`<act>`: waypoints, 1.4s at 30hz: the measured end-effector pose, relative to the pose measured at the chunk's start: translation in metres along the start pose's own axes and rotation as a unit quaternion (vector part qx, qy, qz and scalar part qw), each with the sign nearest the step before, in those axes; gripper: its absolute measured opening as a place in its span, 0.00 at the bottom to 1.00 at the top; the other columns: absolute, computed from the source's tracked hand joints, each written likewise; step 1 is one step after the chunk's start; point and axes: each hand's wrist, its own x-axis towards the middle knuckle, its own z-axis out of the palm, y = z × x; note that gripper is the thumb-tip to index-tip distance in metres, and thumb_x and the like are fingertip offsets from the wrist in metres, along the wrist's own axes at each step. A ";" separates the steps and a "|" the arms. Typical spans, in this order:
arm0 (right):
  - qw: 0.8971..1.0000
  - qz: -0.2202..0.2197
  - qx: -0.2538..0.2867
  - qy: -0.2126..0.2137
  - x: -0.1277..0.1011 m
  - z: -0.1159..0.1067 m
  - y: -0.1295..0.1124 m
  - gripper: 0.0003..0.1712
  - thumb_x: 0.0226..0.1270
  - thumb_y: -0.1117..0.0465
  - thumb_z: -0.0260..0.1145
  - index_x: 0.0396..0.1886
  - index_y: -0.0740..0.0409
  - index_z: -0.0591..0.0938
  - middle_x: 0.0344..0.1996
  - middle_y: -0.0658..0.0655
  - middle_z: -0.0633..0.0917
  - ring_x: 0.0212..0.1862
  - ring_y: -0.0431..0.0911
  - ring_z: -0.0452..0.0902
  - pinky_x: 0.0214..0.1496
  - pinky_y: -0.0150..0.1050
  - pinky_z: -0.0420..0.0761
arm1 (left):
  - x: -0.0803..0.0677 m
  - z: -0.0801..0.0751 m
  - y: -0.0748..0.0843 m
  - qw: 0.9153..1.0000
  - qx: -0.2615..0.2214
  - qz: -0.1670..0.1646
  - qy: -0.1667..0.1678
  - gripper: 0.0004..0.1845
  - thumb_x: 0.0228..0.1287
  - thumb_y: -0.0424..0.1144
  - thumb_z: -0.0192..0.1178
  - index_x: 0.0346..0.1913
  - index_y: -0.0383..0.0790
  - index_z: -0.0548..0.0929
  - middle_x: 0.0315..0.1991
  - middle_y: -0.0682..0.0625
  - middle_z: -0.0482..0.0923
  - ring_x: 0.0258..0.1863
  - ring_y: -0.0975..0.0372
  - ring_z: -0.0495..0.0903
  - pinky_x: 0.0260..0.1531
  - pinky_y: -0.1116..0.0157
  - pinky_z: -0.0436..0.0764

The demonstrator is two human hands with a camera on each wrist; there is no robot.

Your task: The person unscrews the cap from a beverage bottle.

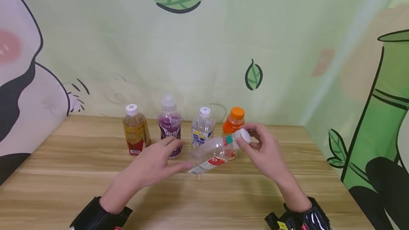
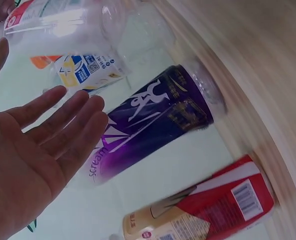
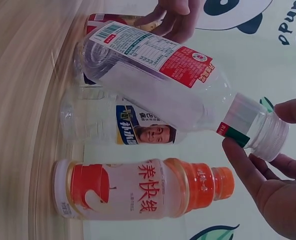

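A clear plastic bottle with a white cap and a red and white label is tilted above the table. My right hand pinches it at the cap and neck, as the right wrist view also shows. Near the bottle's base is my left hand, its fingers extended. In the left wrist view the left palm holds nothing, and the fingers point toward a purple bottle. Whether the left thumb touches the clear bottle's base, I cannot tell.
A row of upright bottles stands along the table's back: a tea-coloured bottle at left, the purple one, a clear bottle with a blue and yellow label, and an orange-capped bottle. A printed cloth hangs behind the wooden table.
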 end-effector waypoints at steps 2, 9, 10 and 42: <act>1.000 0.002 0.002 -0.005 0.001 0.002 -0.002 0.21 0.70 0.66 0.71 0.58 0.69 0.76 0.53 0.59 0.80 0.53 0.54 0.79 0.47 0.37 0.86 | 0.003 0.000 0.002 1.000 0.009 0.005 0.005 0.41 0.63 0.72 0.60 0.65 0.42 0.80 0.59 0.46 0.79 0.51 0.54 0.84 0.48 0.51 0.85; 0.998 0.004 0.051 -0.029 0.004 0.012 -0.004 0.20 0.69 0.70 0.70 0.57 0.69 0.76 0.52 0.61 0.80 0.53 0.56 0.79 0.48 0.39 0.86 | 0.007 0.004 0.007 1.000 0.019 0.019 0.004 0.44 0.60 0.75 0.60 0.66 0.42 0.78 0.57 0.48 0.79 0.50 0.56 0.82 0.48 0.53 0.85; 0.998 0.003 0.061 -0.032 0.004 0.013 -0.004 0.20 0.69 0.71 0.70 0.57 0.69 0.75 0.52 0.62 0.79 0.53 0.56 0.79 0.48 0.39 0.86 | 0.008 0.005 0.007 1.000 0.019 0.020 0.005 0.46 0.59 0.76 0.60 0.66 0.42 0.78 0.57 0.48 0.78 0.50 0.56 0.82 0.48 0.53 0.85; 0.991 0.066 -0.115 -0.021 0.004 0.033 0.005 0.15 0.75 0.52 0.67 0.44 0.61 0.87 0.32 0.50 0.85 0.33 0.45 0.79 0.34 0.36 0.83 | 0.010 0.002 -0.005 0.999 0.023 0.012 -0.019 0.45 0.55 0.62 0.75 0.70 0.41 0.75 0.60 0.40 0.80 0.52 0.48 0.83 0.50 0.47 0.84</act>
